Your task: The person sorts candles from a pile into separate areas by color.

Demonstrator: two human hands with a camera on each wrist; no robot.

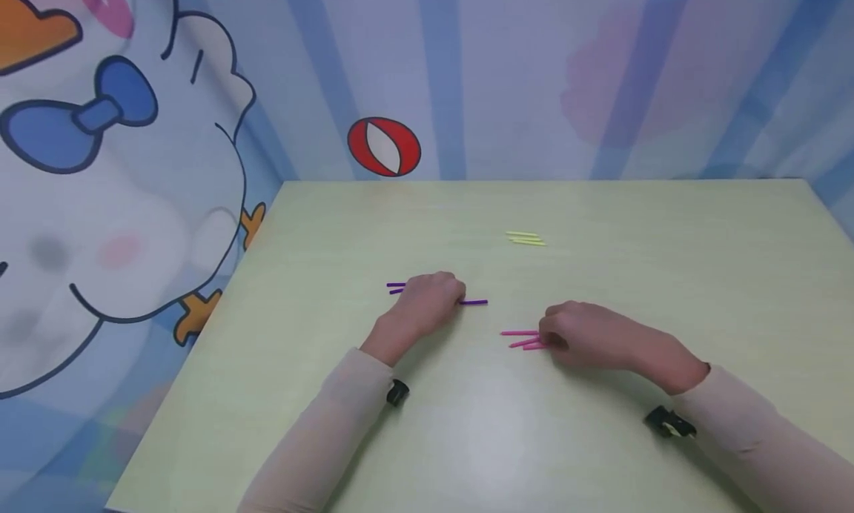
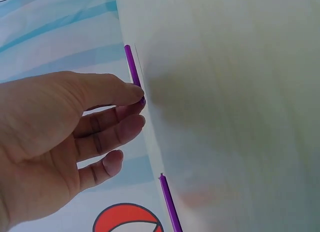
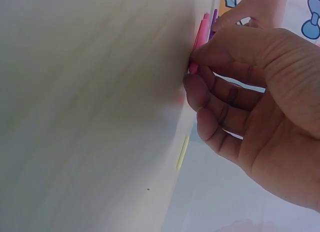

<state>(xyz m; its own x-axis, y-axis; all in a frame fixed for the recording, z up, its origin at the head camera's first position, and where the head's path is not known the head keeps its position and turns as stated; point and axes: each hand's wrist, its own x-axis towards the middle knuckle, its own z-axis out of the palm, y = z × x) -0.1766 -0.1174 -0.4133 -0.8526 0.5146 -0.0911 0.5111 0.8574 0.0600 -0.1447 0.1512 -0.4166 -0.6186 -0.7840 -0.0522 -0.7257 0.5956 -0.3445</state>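
Observation:
My left hand (image 1: 432, 299) is low over the table among thin purple sticks. In the left wrist view, its thumb and index finger pinch the end of one purple stick (image 2: 132, 64). Another purple stick (image 2: 171, 204) lies apart, beyond the hand's right side in the head view. To the right, my right hand (image 1: 594, 336) pinches the ends of several pink sticks (image 1: 520, 333), which fan out leftward from its fingertips. These pink sticks (image 3: 202, 33) overlap one another in the right wrist view. The fingers hide part of both bunches.
Several yellow sticks (image 1: 525, 239) lie close together farther back on the pale table (image 1: 333, 231). Behind the table's back edge hangs a blue striped backdrop with a printed red and white ball (image 1: 384, 147). A large cartoon figure covers the left side.

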